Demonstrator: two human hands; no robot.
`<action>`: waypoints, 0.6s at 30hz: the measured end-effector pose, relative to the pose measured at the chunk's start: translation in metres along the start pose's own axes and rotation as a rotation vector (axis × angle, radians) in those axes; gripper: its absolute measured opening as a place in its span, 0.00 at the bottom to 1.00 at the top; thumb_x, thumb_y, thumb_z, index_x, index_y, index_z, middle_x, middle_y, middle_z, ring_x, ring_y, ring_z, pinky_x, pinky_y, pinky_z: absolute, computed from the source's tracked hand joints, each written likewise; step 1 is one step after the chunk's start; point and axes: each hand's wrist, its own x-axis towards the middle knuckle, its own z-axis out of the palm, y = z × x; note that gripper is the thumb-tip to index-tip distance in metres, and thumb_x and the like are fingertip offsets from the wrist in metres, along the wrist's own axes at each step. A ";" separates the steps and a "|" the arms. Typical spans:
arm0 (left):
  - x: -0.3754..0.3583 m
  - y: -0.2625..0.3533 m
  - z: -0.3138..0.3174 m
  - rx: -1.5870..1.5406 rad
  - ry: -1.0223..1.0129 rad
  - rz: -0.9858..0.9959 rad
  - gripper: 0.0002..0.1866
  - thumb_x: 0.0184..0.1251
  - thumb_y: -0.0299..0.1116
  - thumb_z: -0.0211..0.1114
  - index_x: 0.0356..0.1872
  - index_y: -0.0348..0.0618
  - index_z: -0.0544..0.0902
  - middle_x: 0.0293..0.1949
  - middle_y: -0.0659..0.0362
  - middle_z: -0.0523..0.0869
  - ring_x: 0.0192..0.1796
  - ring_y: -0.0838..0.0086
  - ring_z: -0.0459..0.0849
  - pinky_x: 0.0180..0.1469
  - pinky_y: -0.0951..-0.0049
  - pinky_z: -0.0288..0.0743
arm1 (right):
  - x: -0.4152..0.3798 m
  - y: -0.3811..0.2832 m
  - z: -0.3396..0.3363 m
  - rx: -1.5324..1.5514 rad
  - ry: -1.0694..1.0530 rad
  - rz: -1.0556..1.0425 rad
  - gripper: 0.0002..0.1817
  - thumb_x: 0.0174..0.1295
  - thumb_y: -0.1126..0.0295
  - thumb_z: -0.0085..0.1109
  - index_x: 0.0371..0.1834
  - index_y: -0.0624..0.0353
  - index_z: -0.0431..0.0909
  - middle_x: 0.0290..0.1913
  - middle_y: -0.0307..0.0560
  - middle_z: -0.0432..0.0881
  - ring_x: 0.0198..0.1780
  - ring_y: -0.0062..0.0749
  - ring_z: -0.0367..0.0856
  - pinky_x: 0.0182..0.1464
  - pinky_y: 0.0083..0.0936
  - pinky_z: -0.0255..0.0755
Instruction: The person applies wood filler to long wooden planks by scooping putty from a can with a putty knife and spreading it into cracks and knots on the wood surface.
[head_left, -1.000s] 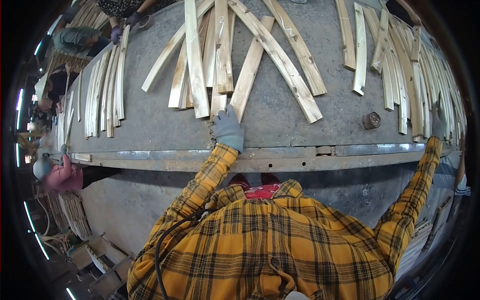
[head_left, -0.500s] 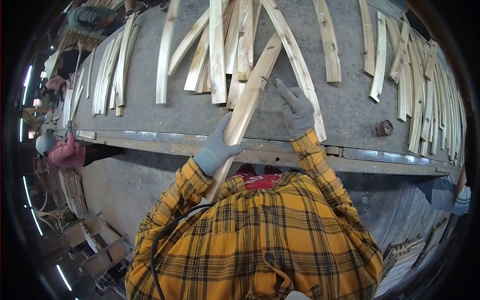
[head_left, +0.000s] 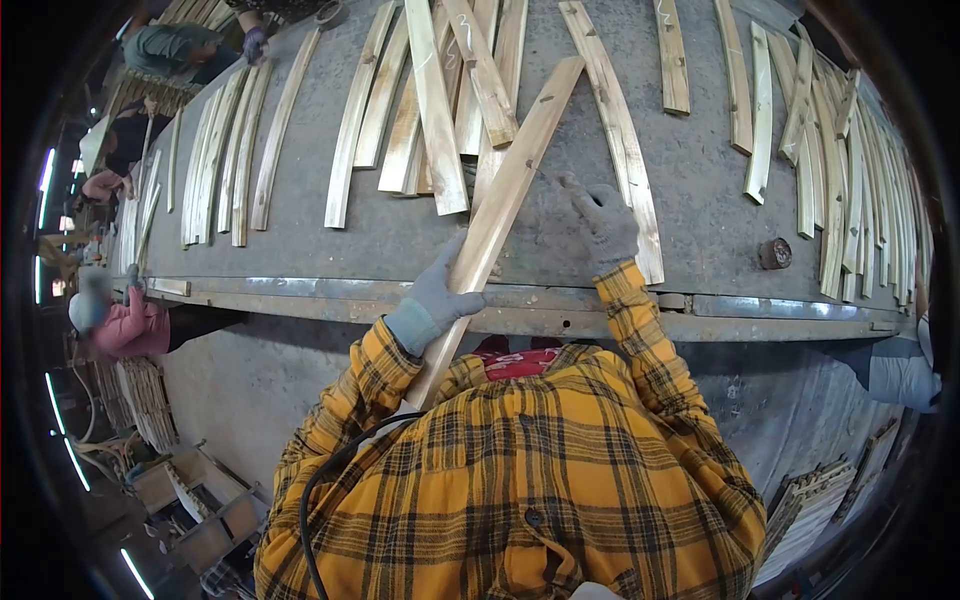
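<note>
My left hand point(head_left: 432, 300), in a grey glove, is wrapped round a long wooden slat point(head_left: 500, 205). The slat slants from near my body up over the table, with dark knots near its far end. To its right, my gloved right hand point(head_left: 605, 225) hovers over the table, fingers partly bent and apart, with nothing visible in it. Beside that hand lies a curved slat point(head_left: 622, 140). Beyond the held slat is an overlapping pile of slats, including one marked with a white 3 point(head_left: 480, 75).
More slats lie in rows on the grey table point(head_left: 290, 235), left and dense at right point(head_left: 850, 200). A small dark tin point(head_left: 773, 254) stands near the metal front edge point(head_left: 560, 300). A person in pink point(head_left: 135, 320) is at the left; another's gloved hand point(head_left: 255, 45) is at the far side.
Several slats in the pile and to its left have shifted, and the 3-marked slat now tilts. My right hand has moved slightly right and down; the left keeps its hold.
</note>
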 end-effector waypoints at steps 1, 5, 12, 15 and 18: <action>0.000 -0.002 -0.003 -0.001 -0.001 0.003 0.52 0.42 0.36 0.69 0.72 0.44 0.51 0.58 0.42 0.73 0.57 0.60 0.76 0.59 0.71 0.68 | 0.003 -0.005 -0.004 -0.003 0.002 -0.001 0.24 0.56 0.75 0.57 0.55 0.37 0.77 0.35 0.38 0.78 0.35 0.30 0.78 0.35 0.22 0.74; -0.005 0.004 -0.011 0.327 0.016 -0.019 0.54 0.41 0.40 0.68 0.73 0.50 0.47 0.53 0.39 0.77 0.52 0.53 0.80 0.56 0.67 0.72 | 0.015 -0.016 -0.009 -0.221 -0.003 -0.036 0.27 0.55 0.76 0.56 0.57 0.34 0.75 0.33 0.38 0.77 0.33 0.30 0.78 0.32 0.24 0.74; -0.007 0.020 -0.026 0.470 -0.053 -0.209 0.53 0.43 0.39 0.69 0.73 0.54 0.48 0.52 0.38 0.77 0.53 0.51 0.79 0.56 0.67 0.71 | 0.011 -0.025 -0.002 -0.416 -0.062 -0.230 0.27 0.54 0.74 0.57 0.58 0.33 0.74 0.30 0.36 0.75 0.31 0.31 0.76 0.31 0.27 0.74; -0.004 0.000 -0.028 0.452 -0.027 -0.087 0.56 0.41 0.42 0.69 0.73 0.53 0.45 0.48 0.38 0.80 0.49 0.49 0.81 0.54 0.64 0.73 | 0.007 -0.035 -0.015 -0.025 -0.151 -0.104 0.26 0.53 0.73 0.59 0.56 0.35 0.77 0.31 0.38 0.76 0.32 0.30 0.77 0.32 0.27 0.74; -0.001 -0.016 -0.035 0.232 -0.044 -0.002 0.54 0.42 0.37 0.70 0.73 0.48 0.48 0.55 0.40 0.76 0.57 0.55 0.77 0.59 0.68 0.69 | 0.010 -0.036 -0.001 0.132 -0.056 0.063 0.24 0.54 0.75 0.58 0.55 0.37 0.79 0.32 0.41 0.78 0.33 0.29 0.78 0.35 0.25 0.74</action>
